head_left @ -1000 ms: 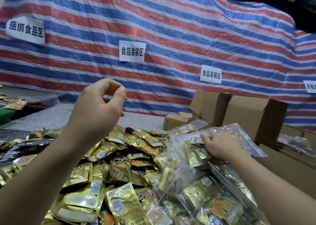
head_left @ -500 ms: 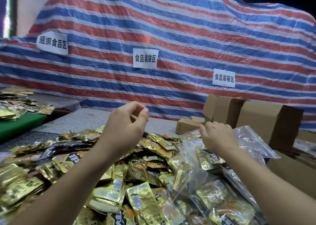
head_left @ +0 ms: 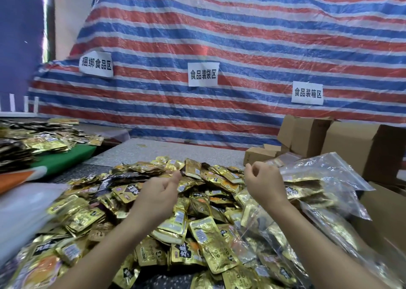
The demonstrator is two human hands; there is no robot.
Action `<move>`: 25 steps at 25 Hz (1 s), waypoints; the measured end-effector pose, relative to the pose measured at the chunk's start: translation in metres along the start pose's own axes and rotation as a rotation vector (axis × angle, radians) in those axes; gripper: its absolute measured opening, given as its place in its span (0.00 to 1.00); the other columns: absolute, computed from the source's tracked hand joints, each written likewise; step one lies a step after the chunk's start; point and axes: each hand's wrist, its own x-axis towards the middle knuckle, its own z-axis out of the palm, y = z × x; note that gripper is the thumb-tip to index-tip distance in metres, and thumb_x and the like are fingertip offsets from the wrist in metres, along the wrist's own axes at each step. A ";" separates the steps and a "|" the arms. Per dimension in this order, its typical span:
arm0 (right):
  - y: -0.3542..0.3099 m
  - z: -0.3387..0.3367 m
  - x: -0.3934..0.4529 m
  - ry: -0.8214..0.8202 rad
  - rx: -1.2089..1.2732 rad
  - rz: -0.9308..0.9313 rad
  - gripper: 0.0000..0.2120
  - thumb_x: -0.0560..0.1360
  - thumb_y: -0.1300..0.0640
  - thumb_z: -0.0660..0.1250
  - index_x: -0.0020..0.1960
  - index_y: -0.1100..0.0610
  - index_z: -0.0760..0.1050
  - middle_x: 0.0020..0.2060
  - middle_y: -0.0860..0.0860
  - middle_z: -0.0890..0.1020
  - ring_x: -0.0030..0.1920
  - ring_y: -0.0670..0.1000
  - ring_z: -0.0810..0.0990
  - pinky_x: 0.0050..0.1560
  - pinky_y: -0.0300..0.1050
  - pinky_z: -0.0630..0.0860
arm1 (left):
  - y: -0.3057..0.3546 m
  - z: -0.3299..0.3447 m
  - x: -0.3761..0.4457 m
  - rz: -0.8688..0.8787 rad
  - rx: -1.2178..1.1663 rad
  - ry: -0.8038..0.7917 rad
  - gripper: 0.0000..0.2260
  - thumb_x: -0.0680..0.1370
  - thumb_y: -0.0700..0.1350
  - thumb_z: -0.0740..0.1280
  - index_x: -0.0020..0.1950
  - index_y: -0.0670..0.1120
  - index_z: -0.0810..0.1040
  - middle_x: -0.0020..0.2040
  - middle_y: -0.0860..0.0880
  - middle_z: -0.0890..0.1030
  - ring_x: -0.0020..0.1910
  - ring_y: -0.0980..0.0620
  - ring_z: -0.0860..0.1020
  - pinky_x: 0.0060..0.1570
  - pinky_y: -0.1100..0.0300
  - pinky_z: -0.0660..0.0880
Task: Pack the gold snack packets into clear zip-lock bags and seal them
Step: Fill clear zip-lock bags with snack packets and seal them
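My left hand (head_left: 159,192) hangs over the middle of the heap of gold snack packets (head_left: 136,203), fingers loosely curled toward the palm and thumb stuck up and forward; I see nothing in its grip. My right hand (head_left: 263,184) is raised just beside it, a little farther out, fingers curled in with the thumb and forefinger close together; whether they pinch the edge of anything I cannot tell. The heap covers the grey speckled table (head_left: 175,149) in front of me, packets lying flat and overlapping with their long sides pointing every which way. One packet (head_left: 212,243) near my left forearm lies face up, its long axis running from me away and slightly to the left. To the right of my right hand lies a clear zip-lock bag (head_left: 325,179) already holding gold packets, resting on the right edge of the heap with its long axis stretching rightward and its zip strip along the far upper edge. Another filled clear bag (head_left: 274,244) lies nearer, under my right forearm. Brown cardboard boxes (head_left: 351,143) stand beyond the bags on the right. A striped tarp (head_left: 219,36) with three paper signs hangs behind the table.
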 end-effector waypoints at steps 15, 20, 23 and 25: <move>-0.069 0.030 -0.022 -0.212 0.167 -0.137 0.04 0.81 0.57 0.63 0.53 0.51 0.68 0.42 0.41 0.73 0.43 0.40 0.73 0.37 0.33 0.69 | -0.055 -0.053 0.027 -0.009 0.677 0.170 0.29 0.84 0.57 0.47 0.29 0.46 0.71 0.27 0.50 0.75 0.28 0.51 0.73 0.30 0.58 0.69; -0.070 0.039 -0.027 -0.275 0.139 -0.070 0.03 0.81 0.54 0.62 0.53 0.51 0.69 0.44 0.44 0.75 0.43 0.39 0.73 0.36 0.32 0.66 | -0.105 -0.135 0.045 -0.273 1.016 0.184 0.16 0.82 0.52 0.55 0.49 0.42 0.75 0.48 0.42 0.78 0.47 0.43 0.76 0.47 0.50 0.77; -0.070 0.044 -0.032 -0.332 0.123 -0.067 0.02 0.82 0.53 0.62 0.53 0.50 0.70 0.43 0.43 0.74 0.42 0.38 0.73 0.34 0.31 0.66 | -0.143 -0.174 0.045 -0.515 1.091 0.149 0.18 0.82 0.53 0.54 0.54 0.41 0.76 0.58 0.43 0.76 0.54 0.43 0.76 0.50 0.52 0.76; -0.070 0.047 -0.034 -0.371 0.111 -0.079 0.04 0.81 0.54 0.61 0.56 0.51 0.72 0.45 0.43 0.75 0.43 0.38 0.73 0.35 0.31 0.66 | -0.162 -0.190 0.044 -0.636 1.093 0.022 0.19 0.82 0.54 0.57 0.58 0.40 0.77 0.62 0.45 0.76 0.59 0.42 0.77 0.50 0.53 0.75</move>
